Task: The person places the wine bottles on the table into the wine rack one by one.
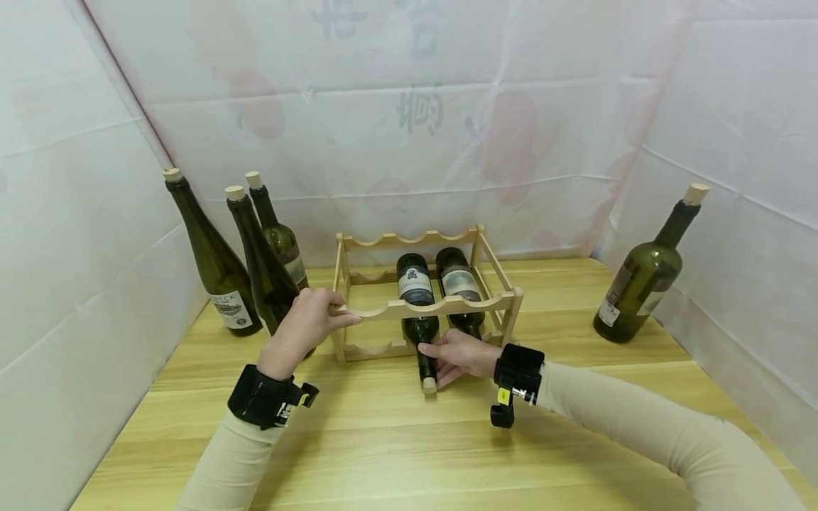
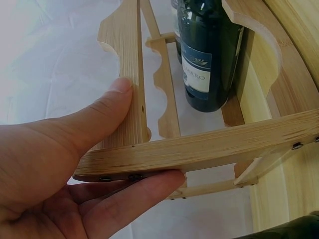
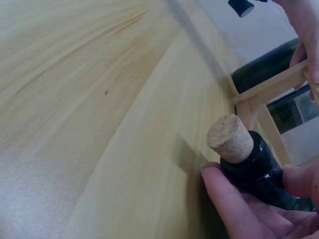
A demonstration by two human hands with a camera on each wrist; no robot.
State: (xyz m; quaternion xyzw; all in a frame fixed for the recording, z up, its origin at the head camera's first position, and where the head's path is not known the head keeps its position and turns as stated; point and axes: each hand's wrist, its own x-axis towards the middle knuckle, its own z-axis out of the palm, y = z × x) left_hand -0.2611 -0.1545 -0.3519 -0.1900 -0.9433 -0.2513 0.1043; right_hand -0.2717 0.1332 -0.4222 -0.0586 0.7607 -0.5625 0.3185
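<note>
A light wooden wine rack (image 1: 396, 310) stands mid-table, its scalloped rails facing me. My left hand (image 1: 301, 323) grips the rack's upper front left corner; in the left wrist view the thumb lies on the scalloped rail (image 2: 130, 74), with fingers under the side bar. Two dark corked bottles lie in the lower tier, necks toward me. Around the neck of the left one, a wine bottle (image 1: 417, 284) with a white and dark label, my right hand (image 1: 465, 353) has its thumb and fingers. Its cork (image 3: 230, 139) shows close up. Beside it lies the second bottle (image 1: 459, 282).
Three corked bottles stand at the left: a tall labelled one (image 1: 214, 262), a dark one (image 1: 258, 262) near my left hand, and one behind (image 1: 281, 241). Another bottle (image 1: 645, 277) stands at the far right. White cloth walls (image 1: 409, 142) enclose the wooden table (image 1: 409, 454).
</note>
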